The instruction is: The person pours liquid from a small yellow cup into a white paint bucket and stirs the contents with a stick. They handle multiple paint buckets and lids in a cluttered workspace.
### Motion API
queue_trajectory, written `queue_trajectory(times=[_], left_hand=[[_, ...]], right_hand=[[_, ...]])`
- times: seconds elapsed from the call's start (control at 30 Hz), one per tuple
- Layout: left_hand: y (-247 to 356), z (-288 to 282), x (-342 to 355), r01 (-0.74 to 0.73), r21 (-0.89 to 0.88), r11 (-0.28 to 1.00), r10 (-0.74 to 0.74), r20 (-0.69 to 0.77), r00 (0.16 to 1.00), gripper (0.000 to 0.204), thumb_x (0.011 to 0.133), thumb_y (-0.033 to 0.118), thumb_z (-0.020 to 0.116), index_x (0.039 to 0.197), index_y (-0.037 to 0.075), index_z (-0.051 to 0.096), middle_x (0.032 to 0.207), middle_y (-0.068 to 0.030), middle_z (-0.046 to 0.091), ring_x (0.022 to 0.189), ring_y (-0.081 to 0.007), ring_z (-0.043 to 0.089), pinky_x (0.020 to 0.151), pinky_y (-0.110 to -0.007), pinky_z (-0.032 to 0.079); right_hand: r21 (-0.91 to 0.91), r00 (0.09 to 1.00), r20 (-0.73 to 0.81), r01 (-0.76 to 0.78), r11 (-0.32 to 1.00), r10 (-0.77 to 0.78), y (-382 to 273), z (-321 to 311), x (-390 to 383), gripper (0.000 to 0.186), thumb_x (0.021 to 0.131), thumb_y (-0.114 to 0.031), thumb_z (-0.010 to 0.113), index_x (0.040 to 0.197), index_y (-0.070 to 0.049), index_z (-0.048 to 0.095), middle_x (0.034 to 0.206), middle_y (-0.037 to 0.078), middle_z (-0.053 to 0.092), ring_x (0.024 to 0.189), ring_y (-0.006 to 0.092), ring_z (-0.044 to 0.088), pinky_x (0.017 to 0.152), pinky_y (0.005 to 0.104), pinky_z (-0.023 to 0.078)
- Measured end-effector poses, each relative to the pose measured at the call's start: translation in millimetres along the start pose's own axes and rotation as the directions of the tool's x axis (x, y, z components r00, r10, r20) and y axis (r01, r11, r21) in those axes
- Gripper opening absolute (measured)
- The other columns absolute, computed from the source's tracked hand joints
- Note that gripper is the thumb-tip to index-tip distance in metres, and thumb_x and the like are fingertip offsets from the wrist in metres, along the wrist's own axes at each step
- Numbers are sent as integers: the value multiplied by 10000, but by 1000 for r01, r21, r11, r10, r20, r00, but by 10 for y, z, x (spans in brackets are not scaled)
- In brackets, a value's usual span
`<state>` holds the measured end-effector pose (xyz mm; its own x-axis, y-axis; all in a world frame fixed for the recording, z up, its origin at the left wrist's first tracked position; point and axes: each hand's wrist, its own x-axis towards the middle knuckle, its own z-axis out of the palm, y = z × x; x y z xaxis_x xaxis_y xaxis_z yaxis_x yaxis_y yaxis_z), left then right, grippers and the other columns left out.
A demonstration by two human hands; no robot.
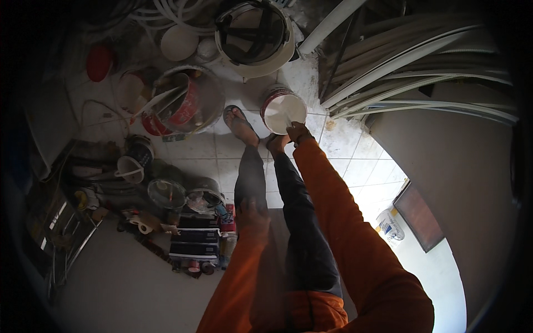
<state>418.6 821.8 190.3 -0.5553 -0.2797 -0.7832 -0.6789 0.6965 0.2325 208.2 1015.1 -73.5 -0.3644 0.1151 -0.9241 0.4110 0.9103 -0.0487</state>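
Observation:
My right hand (300,132) is closed at the near rim of a red-and-white bucket (269,102) on the floor. A thin pale stick (288,117) runs from its fingers down into the bucket; its lower end is hard to make out against the whitish contents. Over my left leg, my left hand (252,211) lies flat at the knee in shadow, holding nothing that I can see. Just beyond the bucket, an upturned white hard hat (286,53) shows its dark inner straps.
A large round tub (214,91) with a red bucket (191,102) inside stands left of my feet. Nearer are a white-handled pail (133,166), glass-like bowls and dark boxes (194,236). Bundled pale conduits (411,66) fill the far right. Another white bucket (391,225) stands right.

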Motion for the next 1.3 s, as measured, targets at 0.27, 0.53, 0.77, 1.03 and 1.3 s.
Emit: queue_trajectory(times=[0.27,0.53,0.77,1.03,1.3], left_hand=[[7,67,-13,-13,54,998,14,-22,1000,558,789,270,728,1296,76,597,1399,-195,529,1283,-431,502,1080,-555,421],[43,26,-8,48,121,991,-42,-52,998,445,818,290,698,1245,164,680,1370,-130,573,1252,-398,569,1028,-536,486],[-145,110,-74,93,71,993,-91,-30,995,604,756,261,743,1328,120,608,1418,-193,517,1301,-423,498,1096,-564,410],[-229,30,-200,217,101,971,-219,6,976,579,769,261,719,1327,149,615,1435,-151,517,1305,-404,505,1086,-583,408],[-45,-16,-76,167,54,985,-169,41,985,506,813,261,675,1303,151,612,1418,-145,531,1307,-407,498,1070,-604,415]], right_hand=[[54,999,31,11,998,-13,28,-84,67,601,908,-402,569,1459,-163,537,1386,245,596,1270,442,579,1068,487,474],[34,991,-59,-122,992,124,-209,-35,-99,673,888,-440,619,1505,-205,488,1453,216,558,1336,418,537,1113,480,438],[59,999,-17,36,998,-35,-282,130,7,675,893,-420,632,1502,-166,493,1356,175,633,1047,333,672,704,432,564],[231,988,127,-115,966,87,-862,-26,-564,610,894,-407,574,1451,-161,555,1413,183,603,1288,370,591,1082,464,467],[-204,977,186,142,969,-104,-649,-189,72,686,862,-466,596,1494,-215,508,1483,118,554,1284,348,594,1041,463,519]])
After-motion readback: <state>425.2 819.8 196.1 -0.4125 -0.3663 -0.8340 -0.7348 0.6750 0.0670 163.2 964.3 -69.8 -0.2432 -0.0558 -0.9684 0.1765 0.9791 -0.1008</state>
